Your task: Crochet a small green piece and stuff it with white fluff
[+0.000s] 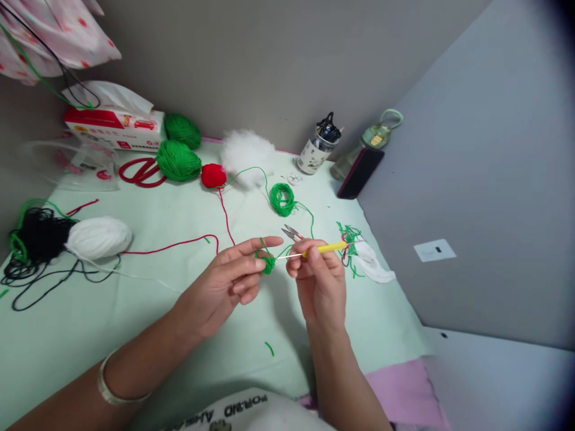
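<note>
The hook (332,246) (yellow-handled) apparently touches the green crochet (269,264).

A tissue box (121,133) stands near the rear panel (224,72). A labelled jar (311,158) holds black items (329,128). To its right stands a green-lidded bottle (375,137), with a phone (360,173) tilted in front. A white plate (426,251) sits on the right-hand panel (471,149).
</note>
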A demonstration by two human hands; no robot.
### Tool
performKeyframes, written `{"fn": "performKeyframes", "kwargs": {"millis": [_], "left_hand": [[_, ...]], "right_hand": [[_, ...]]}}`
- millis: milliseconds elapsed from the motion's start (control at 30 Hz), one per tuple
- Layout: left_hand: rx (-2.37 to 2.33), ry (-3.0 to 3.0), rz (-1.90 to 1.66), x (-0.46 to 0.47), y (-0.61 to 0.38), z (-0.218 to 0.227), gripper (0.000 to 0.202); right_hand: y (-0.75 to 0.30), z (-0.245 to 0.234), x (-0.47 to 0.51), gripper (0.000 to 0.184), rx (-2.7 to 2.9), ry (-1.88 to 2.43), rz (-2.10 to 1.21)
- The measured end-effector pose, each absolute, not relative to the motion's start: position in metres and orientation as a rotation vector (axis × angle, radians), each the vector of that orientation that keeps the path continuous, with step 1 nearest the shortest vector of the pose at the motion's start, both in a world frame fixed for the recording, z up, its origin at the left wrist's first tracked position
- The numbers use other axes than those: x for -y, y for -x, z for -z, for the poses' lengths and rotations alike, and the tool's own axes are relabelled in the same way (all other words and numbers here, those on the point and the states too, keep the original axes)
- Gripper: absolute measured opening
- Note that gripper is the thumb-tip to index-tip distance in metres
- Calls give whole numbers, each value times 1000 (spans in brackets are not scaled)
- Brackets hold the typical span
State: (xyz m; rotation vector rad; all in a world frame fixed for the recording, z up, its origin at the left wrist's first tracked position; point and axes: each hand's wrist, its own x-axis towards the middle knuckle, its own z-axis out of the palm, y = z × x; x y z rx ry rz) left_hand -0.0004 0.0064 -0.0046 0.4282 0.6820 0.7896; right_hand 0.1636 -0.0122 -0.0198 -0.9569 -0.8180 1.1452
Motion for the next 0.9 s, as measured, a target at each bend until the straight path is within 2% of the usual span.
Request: {"fn": "performKeyframes", "kwargs": {"millis": [167, 567, 900], "left_hand": [[-703, -423, -839, -7, 0, 1, 33], [-699, -590, -866, -4, -1, 4, 30], [-657, -512, -721, -8, 4, 2, 44]], "right_hand": [[-161, 22, 10, 23, 758, 972, -1225], [-156, 21, 16, 16, 980, 923, -1011], [-164, 16, 14, 15, 895, 883, -1095]]}}
